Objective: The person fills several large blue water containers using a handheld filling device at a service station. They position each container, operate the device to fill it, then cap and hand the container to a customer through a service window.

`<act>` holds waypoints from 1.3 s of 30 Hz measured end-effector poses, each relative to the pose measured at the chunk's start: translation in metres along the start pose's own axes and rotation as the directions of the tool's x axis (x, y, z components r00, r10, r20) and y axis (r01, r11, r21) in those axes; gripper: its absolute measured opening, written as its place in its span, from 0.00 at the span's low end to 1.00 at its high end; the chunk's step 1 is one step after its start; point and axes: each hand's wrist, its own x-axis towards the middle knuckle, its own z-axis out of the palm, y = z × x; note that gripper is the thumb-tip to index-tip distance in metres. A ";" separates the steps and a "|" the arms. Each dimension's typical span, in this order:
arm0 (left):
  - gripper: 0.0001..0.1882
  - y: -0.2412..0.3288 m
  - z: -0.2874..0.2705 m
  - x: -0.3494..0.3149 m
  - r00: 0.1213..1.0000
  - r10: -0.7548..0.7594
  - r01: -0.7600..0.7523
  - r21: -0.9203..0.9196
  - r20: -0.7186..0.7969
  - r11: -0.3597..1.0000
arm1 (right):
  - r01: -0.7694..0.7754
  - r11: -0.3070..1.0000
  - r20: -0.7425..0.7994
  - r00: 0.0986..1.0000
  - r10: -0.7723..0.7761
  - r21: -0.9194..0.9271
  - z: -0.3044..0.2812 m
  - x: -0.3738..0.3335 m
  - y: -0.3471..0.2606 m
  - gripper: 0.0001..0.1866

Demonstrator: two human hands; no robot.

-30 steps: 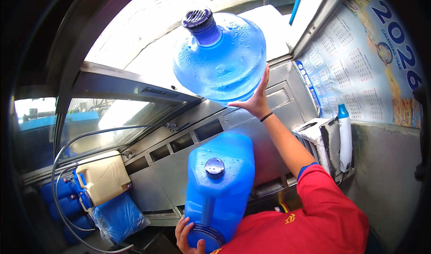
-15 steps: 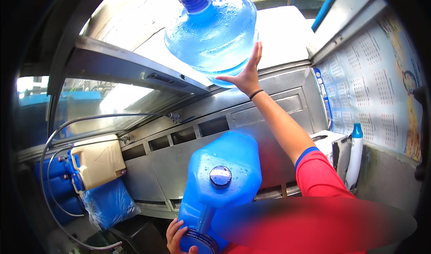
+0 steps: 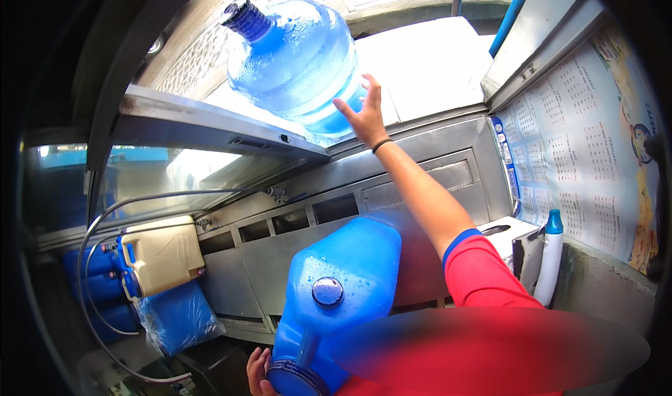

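A round, clear-blue water bottle (image 3: pixel 297 60) with a dark sealed neck stands on the white ledge beyond the window opening. At its right side my right hand (image 3: pixel 364 119) is spread, thumb and fingers apart; whether the fingertips touch the bottle I cannot tell. Nearer my body a blue slim water jug (image 3: pixel 350 263), beaded with drops, leans against my red shirt. It has a small round cap on its face and a large dark-ringed cap low down. My left hand (image 3: pixel 257 375) curls its fingers against the edge of that large cap, partly cut off by the lower edge.
A metal counter front with slots (image 3: pixel 315 214) runs under the window. On the left sit a beige jug (image 3: pixel 164 252), a plastic-wrapped blue container (image 3: pixel 182 319) and a looping grey hose (image 3: pixel 82 277). To the right are a white tube with a teal cap (image 3: pixel 549 263) and calendar sheets (image 3: pixel 574 130).
The round bottle has shifted left and outward on the ledge. My right hand has moved slightly left and down beside it. The blue jug and left hand sit a little lower and farther left.
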 end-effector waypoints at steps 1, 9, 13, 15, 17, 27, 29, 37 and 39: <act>0.32 -0.011 -0.001 -0.004 0.986 -0.115 0.093 -0.185 -0.117 0.978 | -0.079 0.990 -0.090 0.992 0.090 0.121 -0.011 0.007 0.004 0.75; 0.32 -0.119 0.006 -0.004 0.729 -0.683 0.552 -0.550 -0.046 0.626 | -0.003 0.998 0.419 0.908 0.028 -0.060 -0.049 0.100 0.030 0.82; 0.33 -0.161 -0.002 0.006 0.630 -0.773 0.708 -0.463 0.071 0.534 | -0.004 0.996 0.367 0.930 -0.027 0.084 -0.019 0.083 0.037 0.79; 0.33 -0.175 -0.011 0.011 0.590 -0.798 0.767 -0.389 0.118 0.510 | 0.086 0.992 0.297 0.948 -0.110 0.091 0.003 0.068 0.040 0.79; 0.34 -0.188 -0.020 0.021 0.568 -0.808 0.805 -0.313 0.157 0.505 | 0.033 0.999 0.233 0.972 -0.030 -0.009 0.029 0.058 0.044 0.83; 0.40 -0.229 -0.031 0.085 0.475 -0.839 0.866 0.027 0.263 0.499 | -0.150 0.985 0.281 0.952 0.122 0.081 0.069 0.077 0.033 0.67; 0.41 -0.237 -0.031 0.094 0.452 -0.851 0.869 0.086 0.266 0.488 | -0.139 0.990 0.275 0.951 0.140 -0.024 0.071 0.082 0.031 0.65; 0.47 -0.258 -0.029 0.117 0.340 -0.905 0.857 0.313 0.257 0.410 | -0.132 0.990 0.321 0.937 0.141 -0.050 0.089 0.090 0.034 0.68; 0.49 -0.263 -0.028 0.122 0.317 -0.916 0.843 0.370 0.247 0.391 | -0.148 0.987 0.333 0.929 0.161 -0.064 0.098 0.084 0.033 0.67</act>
